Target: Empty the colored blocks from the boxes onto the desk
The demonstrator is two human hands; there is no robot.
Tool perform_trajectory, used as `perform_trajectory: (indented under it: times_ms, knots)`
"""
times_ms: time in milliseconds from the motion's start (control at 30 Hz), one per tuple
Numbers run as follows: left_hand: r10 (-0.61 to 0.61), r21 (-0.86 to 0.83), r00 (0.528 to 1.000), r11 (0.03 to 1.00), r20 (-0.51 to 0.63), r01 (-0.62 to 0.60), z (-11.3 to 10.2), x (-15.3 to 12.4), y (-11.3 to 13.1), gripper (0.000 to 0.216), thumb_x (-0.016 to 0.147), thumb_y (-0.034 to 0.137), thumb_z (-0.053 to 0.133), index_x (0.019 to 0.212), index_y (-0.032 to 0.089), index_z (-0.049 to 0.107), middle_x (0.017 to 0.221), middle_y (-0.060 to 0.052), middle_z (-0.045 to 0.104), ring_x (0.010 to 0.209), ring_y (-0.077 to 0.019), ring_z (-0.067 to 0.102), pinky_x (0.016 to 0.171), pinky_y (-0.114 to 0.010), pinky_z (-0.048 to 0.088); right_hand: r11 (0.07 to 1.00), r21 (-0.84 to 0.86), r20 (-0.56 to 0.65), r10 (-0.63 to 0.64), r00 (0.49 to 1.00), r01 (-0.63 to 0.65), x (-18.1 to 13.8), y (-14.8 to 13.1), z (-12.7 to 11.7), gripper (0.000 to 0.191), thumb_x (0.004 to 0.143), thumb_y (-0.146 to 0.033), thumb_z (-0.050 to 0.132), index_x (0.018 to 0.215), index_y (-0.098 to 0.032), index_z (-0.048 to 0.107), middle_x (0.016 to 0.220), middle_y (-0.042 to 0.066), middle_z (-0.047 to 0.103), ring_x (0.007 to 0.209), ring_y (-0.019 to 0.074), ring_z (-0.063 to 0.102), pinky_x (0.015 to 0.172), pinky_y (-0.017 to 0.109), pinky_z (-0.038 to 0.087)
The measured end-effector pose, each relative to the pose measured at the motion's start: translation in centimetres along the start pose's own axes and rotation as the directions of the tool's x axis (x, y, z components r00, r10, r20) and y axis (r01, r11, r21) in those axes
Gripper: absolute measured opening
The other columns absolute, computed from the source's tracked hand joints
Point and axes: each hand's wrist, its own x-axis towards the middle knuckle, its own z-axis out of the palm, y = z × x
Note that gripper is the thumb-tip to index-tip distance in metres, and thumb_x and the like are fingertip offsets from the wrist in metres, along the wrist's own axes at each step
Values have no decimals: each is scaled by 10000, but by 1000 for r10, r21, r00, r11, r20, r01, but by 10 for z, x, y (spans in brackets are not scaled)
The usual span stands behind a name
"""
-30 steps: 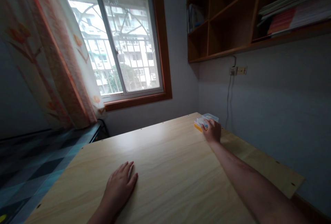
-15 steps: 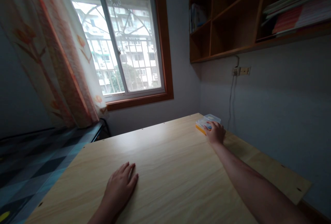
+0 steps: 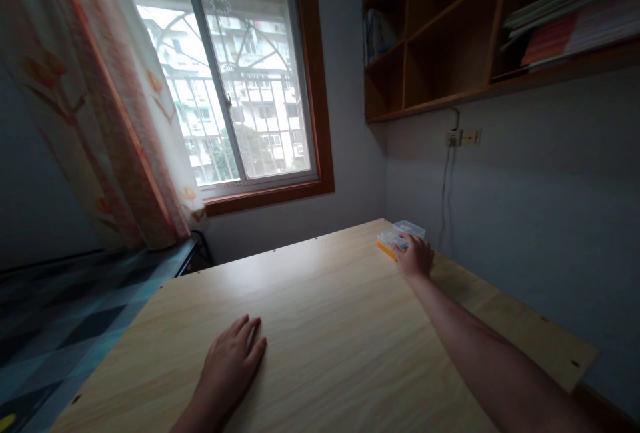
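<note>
My right hand [image 3: 416, 256] has barely moved in the last second; it still rests on the clear box [image 3: 400, 240] at the table's [image 3: 325, 326] far corner, fingers curled over it, grasp uncertain. My left hand [image 3: 231, 361] stays flat, fingers released.

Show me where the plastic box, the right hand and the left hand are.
plastic box [image 3: 409, 228]: head view, clear lid.
right hand [image 3: 416, 256]: head view, back of hand.
left hand [image 3: 231, 363]: head view, back of hand.
</note>
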Motion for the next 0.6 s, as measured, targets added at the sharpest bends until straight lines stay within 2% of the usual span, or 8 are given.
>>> perform_trajectory:
  times_ms: [200, 333, 500, 600]
  knots:
    - [2, -67, 999, 998, -51, -6, 4, 1, -2, 528, 906, 397, 460, 1328, 137, 642, 1444, -152, 567, 1345, -317, 517, 1125, -468, 387, 991, 136, 0, -2, 1000, 2, 2, -6, -8, 305, 836, -392, 600, 1021, -173, 704, 1084, 146, 687, 1037, 319, 542, 905, 431, 370]
    - [27, -124, 996, 992, -89, -38, 3, 1, -2, 514, 900, 389, 459, 1295, 125, 656, 1402, -162, 602, 1310, -330, 548, 1109, -483, 414, 946, 315, 49, -93, 994, 73, -5, -28, -17, 286, 837, -394, 609, 1000, -168, 671, 1123, 145, 669, 1108, 309, 548, 1010, 455, 377]
    - [90, -219, 980, 967, -180, -129, -1, -2, 6, 495, 936, 345, 407, 1336, 126, 598, 1369, -137, 626, 1299, -275, 556, 1113, -411, 445, 811, 578, 200, -252, 947, 93, -53, -83, -28, 282, 834, -385, 642, 1041, -194, 660, 1155, 118, 649, 1162, 272, 562, 1058, 441, 417]
    - [131, -255, 964, 948, -230, -189, -7, -8, 18, 499, 970, 362, 381, 1393, 150, 539, 1424, -120, 578, 1336, -257, 518, 1128, -405, 437, 719, 695, 336, -324, 884, 0, -95, -118, -37, 302, 808, -353, 686, 1083, -228, 673, 1210, 94, 633, 1158, 260, 576, 919, 398, 515]
